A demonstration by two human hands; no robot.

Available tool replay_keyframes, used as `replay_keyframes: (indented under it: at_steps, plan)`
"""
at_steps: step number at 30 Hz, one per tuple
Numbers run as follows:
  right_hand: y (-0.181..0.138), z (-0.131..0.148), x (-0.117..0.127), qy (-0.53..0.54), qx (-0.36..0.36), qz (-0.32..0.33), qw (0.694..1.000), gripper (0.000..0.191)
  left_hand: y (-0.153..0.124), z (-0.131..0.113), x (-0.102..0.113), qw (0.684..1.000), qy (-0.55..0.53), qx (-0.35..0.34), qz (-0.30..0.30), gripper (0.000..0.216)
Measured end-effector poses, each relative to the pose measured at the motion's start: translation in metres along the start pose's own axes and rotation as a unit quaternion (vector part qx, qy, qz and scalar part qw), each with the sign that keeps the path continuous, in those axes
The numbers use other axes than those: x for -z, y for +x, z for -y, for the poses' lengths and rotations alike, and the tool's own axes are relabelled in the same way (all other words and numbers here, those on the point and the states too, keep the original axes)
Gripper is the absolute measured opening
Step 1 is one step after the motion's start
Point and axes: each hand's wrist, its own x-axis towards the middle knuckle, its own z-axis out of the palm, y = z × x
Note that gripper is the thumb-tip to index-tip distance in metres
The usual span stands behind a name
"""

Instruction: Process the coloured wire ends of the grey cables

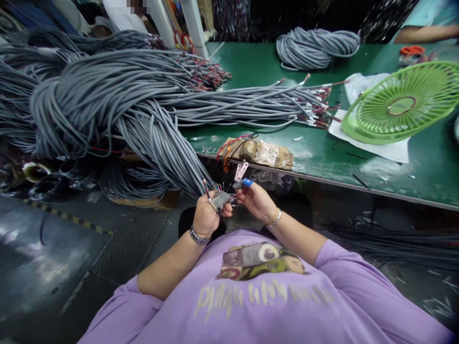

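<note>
In the middle, below the bench edge, my left hand (207, 216) is closed around the end of a grey cable (221, 198), with thin coloured wires fanning out of it. Just to its right, my right hand (258, 201) pinches thin reddish wires (234, 195) between thumb and fingers. A blue wrap (247, 182) covers one of its fingertips. Right above these fingers is a pink clip-like piece (241, 170); whether they touch it I cannot tell. A thick bundle of grey cables (163, 143) hangs off the bench down to my left hand.
Piles of grey cables (82, 91) cover the bench's left side. A taped block (265, 153) lies at the front edge of the green bench (387, 184). A green fan (401, 105) stands on the right, a coiled cable (315, 47) at the back. A co-worker's arm (426, 33) shows top right.
</note>
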Motion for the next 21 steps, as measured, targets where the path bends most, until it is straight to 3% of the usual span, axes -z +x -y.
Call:
replay_keyframes:
  at_steps: [5, 10, 21]
  plan:
    - [0.010, 0.020, -0.001, -0.018, -0.016, 0.007, 1.000, 0.052, 0.001, -0.011, -0.006, 0.999, 0.003, 0.008, 0.047, 0.034]
    - [0.016, 0.030, -0.010, -0.023, 0.016, 0.009, 1.000, 0.048, 0.004, -0.016, -0.015, 0.996, 0.023, 0.015, 0.083, 0.033]
    - [0.019, 0.023, -0.018, 0.020, 0.046, -0.014, 0.999, 0.046, 0.014, -0.009, -0.019, 0.996, 0.039, 0.036, 0.070, 0.033]
